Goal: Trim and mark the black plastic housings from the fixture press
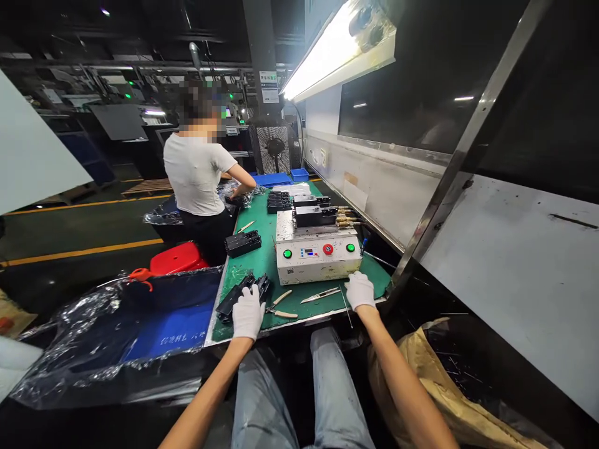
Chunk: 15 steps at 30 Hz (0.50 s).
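Observation:
My left hand (248, 313), in a white glove, lies over black plastic parts (229, 304) at the table's near left corner. Its fingers are bent round one of them; the part's far side is hidden. My right hand (360, 290), gloved too, is at the front right corner of a white machine (318, 259). Those fingers are curled in, and whatever they hold is hidden. Just left of them a thin pale rod (346, 308) slants over the table's edge. Between my hands lie pliers (282, 305) with cream handles and a slim metal cutter (321, 295).
On the machine sits a black part (316, 216) beside brass hose fittings (346, 218). More black parts (243, 243) lie on the green table (262, 268). A co-worker (196, 174) stands at the left side. A lined blue bin (173, 330) and red stool (180, 259) are left.

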Each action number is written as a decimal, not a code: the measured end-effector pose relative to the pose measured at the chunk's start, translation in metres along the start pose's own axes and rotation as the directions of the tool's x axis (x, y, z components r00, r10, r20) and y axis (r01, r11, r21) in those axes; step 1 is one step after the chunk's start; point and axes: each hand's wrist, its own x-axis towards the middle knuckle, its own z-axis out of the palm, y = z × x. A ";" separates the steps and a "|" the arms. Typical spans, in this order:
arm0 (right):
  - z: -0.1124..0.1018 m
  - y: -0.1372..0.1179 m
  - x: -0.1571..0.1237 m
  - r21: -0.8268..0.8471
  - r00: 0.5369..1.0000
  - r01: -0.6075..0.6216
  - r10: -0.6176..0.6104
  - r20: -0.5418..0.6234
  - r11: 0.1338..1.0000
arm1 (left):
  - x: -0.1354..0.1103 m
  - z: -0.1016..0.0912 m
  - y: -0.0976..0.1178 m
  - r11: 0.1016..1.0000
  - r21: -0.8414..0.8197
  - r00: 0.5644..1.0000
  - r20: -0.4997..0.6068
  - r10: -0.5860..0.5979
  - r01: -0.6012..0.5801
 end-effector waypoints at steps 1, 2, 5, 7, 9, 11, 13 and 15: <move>-0.001 0.014 0.003 -0.005 1.000 0.000 0.000 0.018 1.000 | -0.001 0.003 0.000 1.000 0.012 1.000 -0.013 0.001 -0.001; -0.002 0.027 0.006 -0.005 0.999 0.019 -0.019 0.039 1.000 | -0.001 0.005 0.001 1.000 0.022 1.000 -0.025 0.004 -0.003; -0.003 0.054 0.011 0.027 0.989 0.131 -0.133 0.063 0.991 | -0.002 0.010 0.001 0.999 0.044 0.998 -0.056 0.012 -0.009; -0.006 0.063 0.008 0.059 0.980 0.199 -0.200 0.009 0.978 | -0.001 0.012 0.001 0.999 0.053 0.997 -0.074 0.013 -0.009; -0.012 0.067 0.004 0.091 0.970 0.228 -0.219 -0.103 0.969 | -0.002 0.014 0.001 0.998 0.055 0.996 -0.089 0.012 -0.007; -0.025 0.070 0.003 0.117 0.954 0.220 -0.188 -0.233 0.969 | -0.002 0.016 0.001 0.998 0.055 0.995 -0.102 0.006 0.000; -0.050 0.070 0.013 0.190 0.918 0.222 -0.139 -0.371 0.956 | -0.001 0.018 0.002 0.998 0.054 0.994 -0.111 -0.003 0.009; -0.087 0.064 0.038 0.279 0.864 0.286 -0.121 -0.489 0.917 | 0.000 0.020 0.003 0.998 0.053 0.993 -0.116 -0.012 0.019</move>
